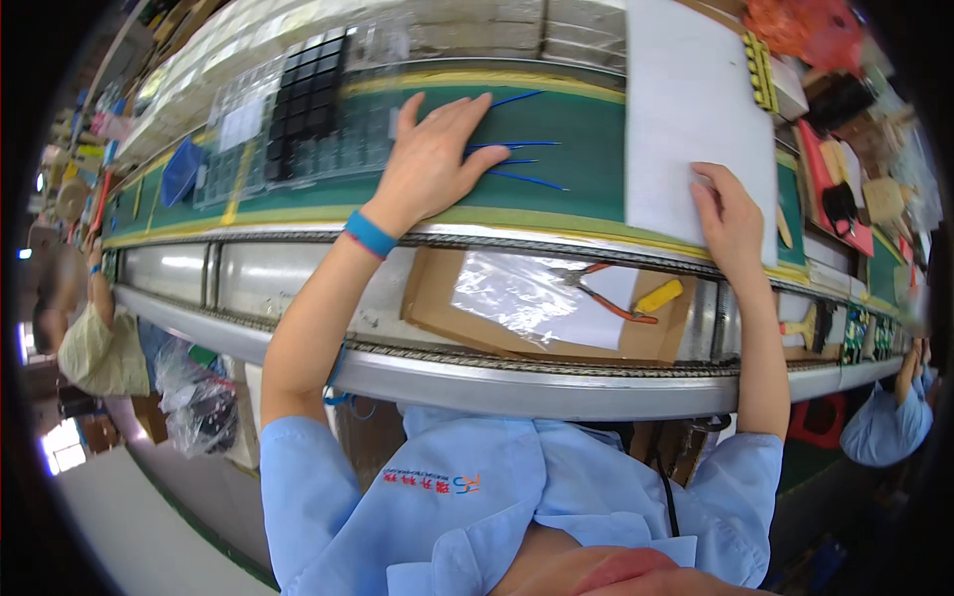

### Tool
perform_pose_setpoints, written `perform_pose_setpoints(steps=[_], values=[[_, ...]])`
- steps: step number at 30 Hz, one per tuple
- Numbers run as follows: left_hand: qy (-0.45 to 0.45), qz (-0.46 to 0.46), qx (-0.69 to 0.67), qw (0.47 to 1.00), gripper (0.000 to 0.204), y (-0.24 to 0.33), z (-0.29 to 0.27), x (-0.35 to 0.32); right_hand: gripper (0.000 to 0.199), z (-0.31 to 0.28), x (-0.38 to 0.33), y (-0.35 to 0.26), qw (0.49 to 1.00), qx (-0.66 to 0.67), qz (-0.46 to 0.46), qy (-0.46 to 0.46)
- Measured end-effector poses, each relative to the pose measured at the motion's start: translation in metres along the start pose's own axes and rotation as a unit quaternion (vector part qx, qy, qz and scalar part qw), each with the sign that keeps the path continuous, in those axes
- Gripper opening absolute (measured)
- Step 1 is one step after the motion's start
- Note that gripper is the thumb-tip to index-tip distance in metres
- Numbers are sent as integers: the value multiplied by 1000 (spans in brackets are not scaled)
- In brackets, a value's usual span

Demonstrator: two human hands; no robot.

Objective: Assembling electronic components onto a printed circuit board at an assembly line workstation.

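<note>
My left hand (432, 157) lies on the green work surface (586, 149) with its fingers spread. A few thin blue wires (537, 181) stick out to the right, by its thumb and fingertips; their other ends are hidden beneath the hand. A blue band circles that wrist. Over the white foam sheet (686, 109) rests my right hand (733, 219), fingers loosely bent, thumb and forefinger apart, with nothing seen between them. Left of the left hand stands a black tray of square cells (310, 94) among clear plastic trays (234, 134).
Below the green strip, a cardboard box (427, 293) holds clear plastic bags, pliers (621, 303) and a yellow-handled tool (658, 296). A blue bin (181, 171) stands far left. Yellow parts (759, 72) and a red tray (830, 184) lie right. Other people sit at both ends.
</note>
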State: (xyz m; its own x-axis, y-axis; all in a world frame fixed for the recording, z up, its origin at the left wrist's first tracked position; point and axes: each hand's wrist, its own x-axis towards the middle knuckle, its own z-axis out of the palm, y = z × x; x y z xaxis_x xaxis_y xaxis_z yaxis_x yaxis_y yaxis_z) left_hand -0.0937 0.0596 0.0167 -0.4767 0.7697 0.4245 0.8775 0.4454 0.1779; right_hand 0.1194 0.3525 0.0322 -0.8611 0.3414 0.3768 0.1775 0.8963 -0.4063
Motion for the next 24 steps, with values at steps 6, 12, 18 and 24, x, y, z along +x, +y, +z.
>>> perform_pose_setpoints(steps=[6, 12, 18, 24], values=[[14, 16, -25, 999, 46, 1, -9, -1, 18, 4, 1, -6, 1000, 8, -6, 3], [13, 15, -28, 999, 43, 2, -8, -2, 15, -12, 13, 2, 1000, 30, 7, -6], [13, 17, -40, 999, 43, 4, -7, 0, 24, -32, 63, 72, 983, -9, 19, 181], [23, 18, -40, 999, 45, 4, -7, 0, 30, -27, 97, 92, 984, -94, 132, 74]])
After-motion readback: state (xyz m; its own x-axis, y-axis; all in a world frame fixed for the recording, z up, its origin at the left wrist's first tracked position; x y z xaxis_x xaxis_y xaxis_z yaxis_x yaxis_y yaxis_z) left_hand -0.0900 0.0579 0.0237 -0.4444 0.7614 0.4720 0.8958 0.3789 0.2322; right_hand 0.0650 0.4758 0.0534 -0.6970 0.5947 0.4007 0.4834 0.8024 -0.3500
